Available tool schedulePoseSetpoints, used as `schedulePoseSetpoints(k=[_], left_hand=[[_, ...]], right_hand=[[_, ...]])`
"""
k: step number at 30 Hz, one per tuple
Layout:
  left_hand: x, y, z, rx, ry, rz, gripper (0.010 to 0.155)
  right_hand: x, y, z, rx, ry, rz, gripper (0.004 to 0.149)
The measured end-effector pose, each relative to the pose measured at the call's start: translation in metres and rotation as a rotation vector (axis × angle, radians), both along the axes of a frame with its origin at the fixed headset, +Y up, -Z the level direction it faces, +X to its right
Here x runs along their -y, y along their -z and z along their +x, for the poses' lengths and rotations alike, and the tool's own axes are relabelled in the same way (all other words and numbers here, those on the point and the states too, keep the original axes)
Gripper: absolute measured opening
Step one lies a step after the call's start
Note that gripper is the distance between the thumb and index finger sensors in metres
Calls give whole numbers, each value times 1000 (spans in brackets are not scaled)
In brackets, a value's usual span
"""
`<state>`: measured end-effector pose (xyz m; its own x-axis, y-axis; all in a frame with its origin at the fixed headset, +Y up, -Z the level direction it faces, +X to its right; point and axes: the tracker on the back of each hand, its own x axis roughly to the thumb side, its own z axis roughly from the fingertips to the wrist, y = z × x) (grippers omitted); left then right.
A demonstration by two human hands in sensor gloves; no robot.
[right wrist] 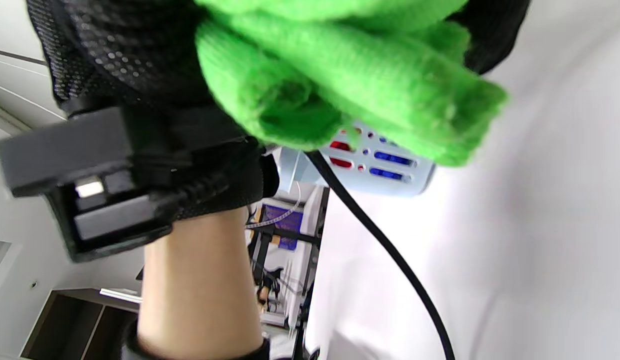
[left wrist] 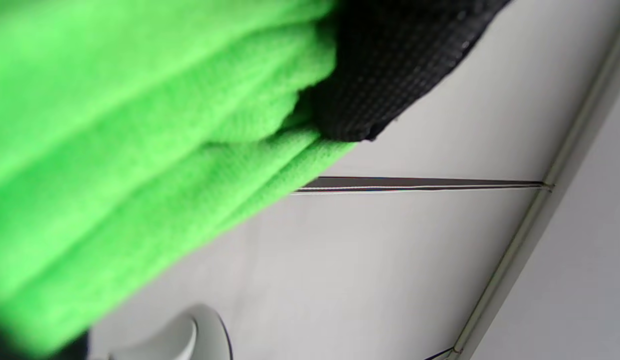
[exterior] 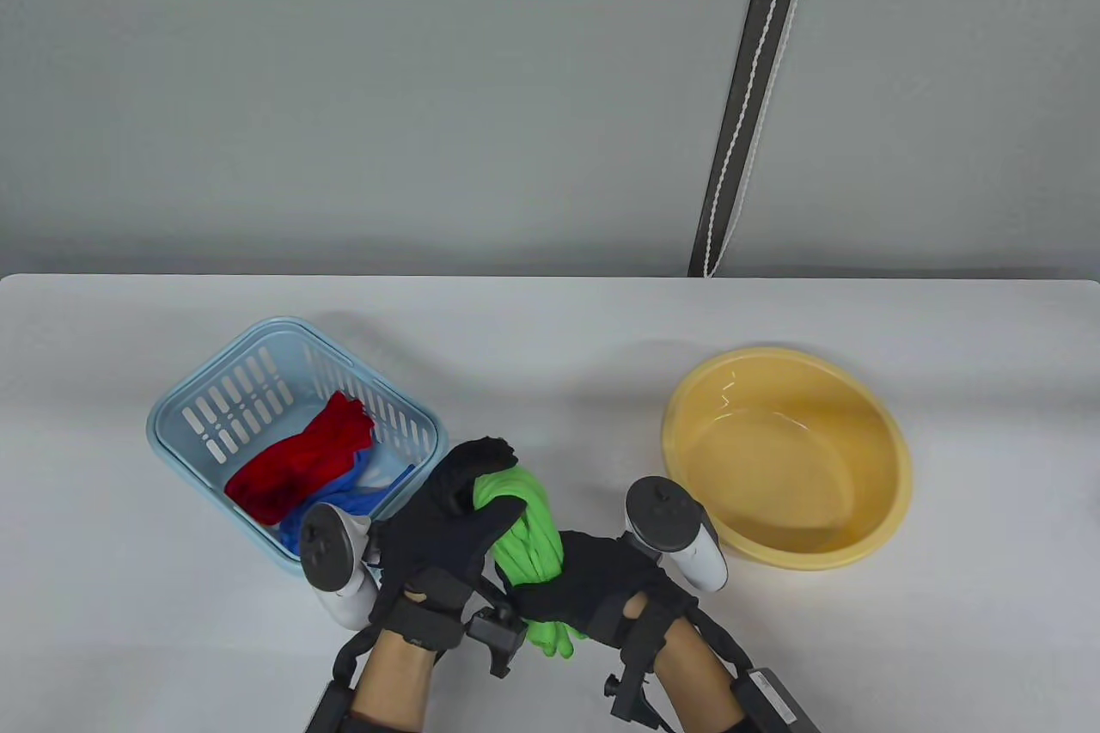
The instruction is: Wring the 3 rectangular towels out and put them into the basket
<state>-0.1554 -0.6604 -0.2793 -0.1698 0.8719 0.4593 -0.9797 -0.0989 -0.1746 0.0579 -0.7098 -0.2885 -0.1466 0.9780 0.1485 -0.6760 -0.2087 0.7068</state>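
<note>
**Green towel twisted between both hands, beside the basket**

Towel position: the green towel (exterior: 526,535) sits between your two hands, above the near part of the worktop (exterior: 550,320), just right of the basket (exterior: 185,411) and well left of the yellow basin (exterior: 885,441). Your left hand (exterior: 451,522) grips its far end, fingers curled over the top and thumb wrapped around the side. Your right hand (exterior: 584,587) grips the near portion, fingers closed round the cloth, so that a short tail of green hangs out below, toward you. The two hands lie close together, with only a short stretch of towel showing between them.

Materials and shapes: the green towel is a soft, fuzzy, looped fabric, bunched into rope-like folds; the right wrist view shows it rolled into thick ridges with a blunt end. Your gloves are black mesh, finely perforated. A white and grey tracker (exterior: 331,557) sits on the back of the left hand, and another (exterior: 679,531) on the right. The basket is pale blue plastic, rectangular with rounded corners and slotted walls; in it lie a red towel (exterior: 301,462), crumpled, and a blue towel (exterior: 357,497) partly under it. The basin is round, smooth plastic with a glossy inside. The worktop is plain white and matte.
</note>
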Motion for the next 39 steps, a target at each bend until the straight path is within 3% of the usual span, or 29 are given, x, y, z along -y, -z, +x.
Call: schedulePoseSetpoints(k=[3, 6, 10, 12, 13, 21, 25, 29, 31, 33, 35, 39], left_hand=[[-6, -2, -4, -26, 32, 47, 52], [-11, -5, -5, -64, 106, 106, 53], [-11, -5, -6, -50, 76, 111, 53], [-13, -5, -10, 5, 228, 105, 54], [-14, -6, -12, -51, 274, 131, 55], [-14, -7, -8, -101, 432, 153, 57], [-19, -16, 8, -198, 712, 261, 58], [-27, -31, 32, -329, 1159, 497, 73], [-23, -39, 49, -284, 1329, 593, 86], [-15, -43, 65, -250, 1498, 647, 95], [-6, -47, 80, -309, 1679, 771, 105], [7, -47, 91, -321, 1774, 852, 109]], right_hand=[[-2, -2, 1, 32, 39, -27, 53], [-5, -3, 4, 76, -12, 22, 51], [-8, -4, 6, 88, -22, 28, 50], [-11, -3, 13, 152, -59, 69, 51], [-11, -1, 19, 162, -70, 93, 52], [-13, 5, 35, 148, -163, 112, 63], [-18, 6, 42, 257, -364, 240, 54], [-11, 12, 58, 312, -427, 195, 48], [-9, 15, 64, 322, -422, 165, 46], [-8, 17, 65, 291, -413, 124, 45], [-7, 18, 64, 219, -401, 64, 45], [-3, 17, 55, 47, -341, -26, 45]])
